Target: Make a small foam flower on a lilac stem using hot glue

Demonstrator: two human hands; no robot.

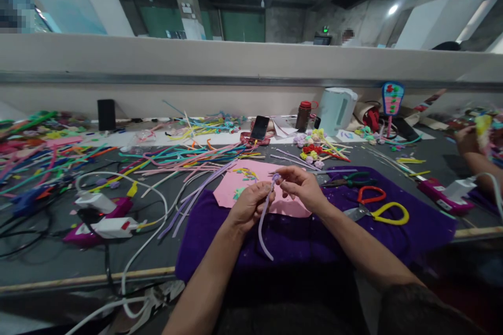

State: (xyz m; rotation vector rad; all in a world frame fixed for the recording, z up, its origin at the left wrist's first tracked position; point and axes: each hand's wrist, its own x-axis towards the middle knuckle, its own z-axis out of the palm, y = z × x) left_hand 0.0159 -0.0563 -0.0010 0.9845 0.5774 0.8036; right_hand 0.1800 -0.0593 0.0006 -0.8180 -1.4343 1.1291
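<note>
A lavender pipe cleaner [262, 235] is pinched in my left hand [250, 202], its loose tail curving down toward me. At its upper end the pipe cleaner is bent into a small curl. My right hand [301, 186] closes its fingers at that curl, from the right side. Both hands are over a pink sheet [223, 196], which lies on a purple cloth [200, 235]. Small yellow and green pieces [244, 172] rest on the sheet. To the right of my right hand lie scissors with red and yellow handles [391, 213] and dark green pliers [349, 180].
Lavender pipe cleaners [196, 196] and many coloured ones lie to the left. White chargers [113, 227] and a looping cable are at the left front. A phone [260, 128], a bottle [304, 116] and a kettle [338, 110] stand at the back. Another person's hand [466, 140] is at right.
</note>
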